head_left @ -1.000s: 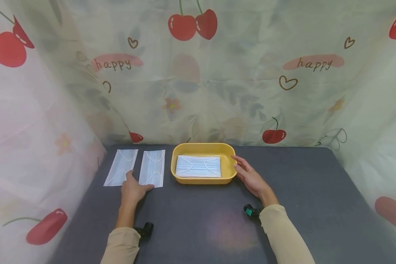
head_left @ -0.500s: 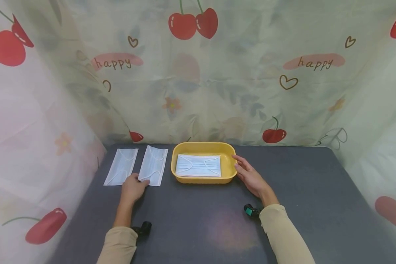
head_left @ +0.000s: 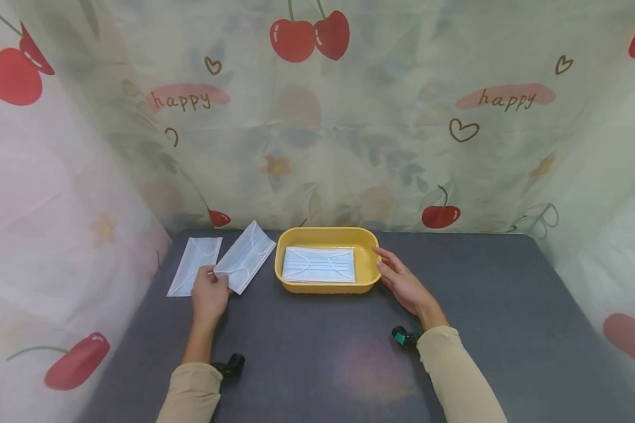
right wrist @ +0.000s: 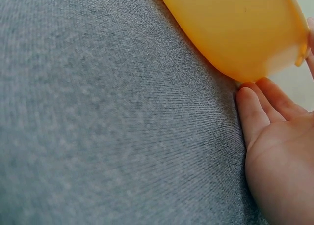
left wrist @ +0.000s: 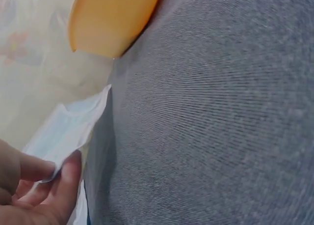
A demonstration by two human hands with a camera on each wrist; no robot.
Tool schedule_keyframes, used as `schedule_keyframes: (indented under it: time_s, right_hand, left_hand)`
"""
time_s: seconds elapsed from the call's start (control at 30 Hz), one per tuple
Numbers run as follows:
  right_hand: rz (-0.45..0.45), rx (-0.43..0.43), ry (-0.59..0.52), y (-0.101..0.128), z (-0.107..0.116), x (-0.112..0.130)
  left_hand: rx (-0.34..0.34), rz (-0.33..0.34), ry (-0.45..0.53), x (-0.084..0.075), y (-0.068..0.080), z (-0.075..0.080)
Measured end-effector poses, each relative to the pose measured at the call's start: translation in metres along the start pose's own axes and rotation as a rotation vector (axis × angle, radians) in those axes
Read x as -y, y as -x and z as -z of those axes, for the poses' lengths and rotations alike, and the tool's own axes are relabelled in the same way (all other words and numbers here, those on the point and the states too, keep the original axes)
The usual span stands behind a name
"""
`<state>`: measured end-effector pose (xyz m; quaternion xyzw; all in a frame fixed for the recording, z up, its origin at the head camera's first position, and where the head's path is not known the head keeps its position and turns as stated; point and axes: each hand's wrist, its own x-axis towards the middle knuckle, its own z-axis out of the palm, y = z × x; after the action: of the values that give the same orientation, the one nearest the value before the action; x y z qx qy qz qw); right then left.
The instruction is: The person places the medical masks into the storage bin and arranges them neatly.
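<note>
Mask now lifted, tilted — left hand pinching corner.

Both arms reach forward in beige sleeves, each with a small dark device at the wrist. The left hand has thumb and fingers curled together in a pinch, back of the hand up. The right hand lies flat and relaxed, fingers straight and close together, pointing forward and left.
</note>
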<state>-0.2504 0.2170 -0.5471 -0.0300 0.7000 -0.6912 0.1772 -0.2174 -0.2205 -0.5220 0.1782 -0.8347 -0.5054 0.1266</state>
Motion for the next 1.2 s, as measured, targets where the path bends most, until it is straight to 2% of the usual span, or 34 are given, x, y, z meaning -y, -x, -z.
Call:
schedule_keyframes:
  time_s: [0.13,0.33,0.6,0.7,0.87,1.2]
  right_hand:
    - [-0.001,-0.005,0.012,0.0,0.001,-0.001]
    - [0.005,-0.008,0.012,0.0,0.003,-0.002]
    - [0.003,0.001,0.014,-0.001,0.001,-0.002]
    - [0.005,0.006,0.022,0.0,0.001,-0.001]
    - [0.0,0.007,0.028,0.003,0.001,0.0]
    - [-0.002,-0.001,0.009,0.005,-0.003,0.005]
  left_hand:
    - [-0.031,0.003,0.09,-0.003,-0.001,0.002]
    - [-0.027,0.003,0.186,-0.006,-0.005,0.007]
    - [-0.092,0.006,0.143,-0.015,-0.005,0.015]
    - [-0.108,0.011,0.175,-0.019,-0.004,0.019]
    - [-0.078,0.019,0.242,-0.032,-0.003,0.026]
    - [-0.014,0.024,0.243,-0.06,-0.003,0.036]
